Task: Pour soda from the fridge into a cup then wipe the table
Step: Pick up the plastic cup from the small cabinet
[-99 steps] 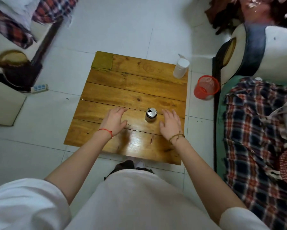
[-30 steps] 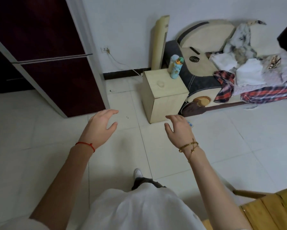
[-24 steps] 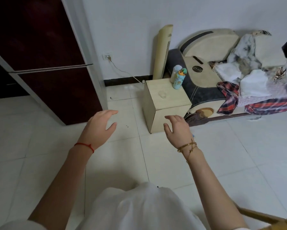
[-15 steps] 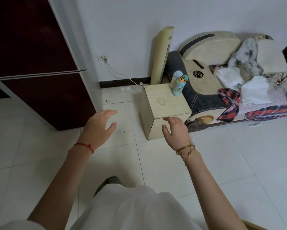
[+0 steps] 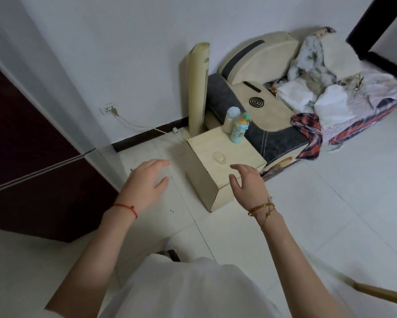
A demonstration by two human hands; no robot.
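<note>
Head view: left hand and right hand both empty, fingers loosely spread over the floor, fridge closed at left, soda and cup unseen; likely risk, clipping the cabinet and toppling its bottles.

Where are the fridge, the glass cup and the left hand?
fridge [image 5: 32, 171], head view, lower dark door front.
glass cup [image 5: 219, 157], head view, its clear side.
left hand [image 5: 144, 187], head view, back of the hand.
</note>
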